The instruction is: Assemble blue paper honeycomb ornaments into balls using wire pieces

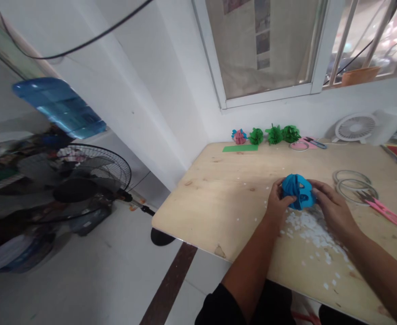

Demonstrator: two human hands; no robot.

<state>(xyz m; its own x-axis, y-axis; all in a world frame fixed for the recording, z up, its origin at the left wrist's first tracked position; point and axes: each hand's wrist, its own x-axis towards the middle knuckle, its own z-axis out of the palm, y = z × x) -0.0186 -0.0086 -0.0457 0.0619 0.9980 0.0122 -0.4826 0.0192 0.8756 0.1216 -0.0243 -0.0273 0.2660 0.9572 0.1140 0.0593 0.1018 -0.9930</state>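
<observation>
Between my two hands is a round blue paper ball (298, 192) made of folded, cut layers, with openings showing on its right half. My left hand (279, 197) grips its left side, thumb across the front. On the other side, my right hand (330, 203) has its fingers closed on the ball's right edge. Beneath and in front of it, many small white paper bits (311, 232) lie scattered on the wooden table (212, 198). Right of my right hand are pink-handled scissors (384, 211) and metal rings (352, 183).
Along the wall stand several green paper balls (274, 134) and a pink-and-blue one (239, 136), with a green strip (240, 148) before them. Dark scissors (315, 142) lie on pink paper. A small white fan (356, 127) stands at the back right; a floor fan (93, 167) is left.
</observation>
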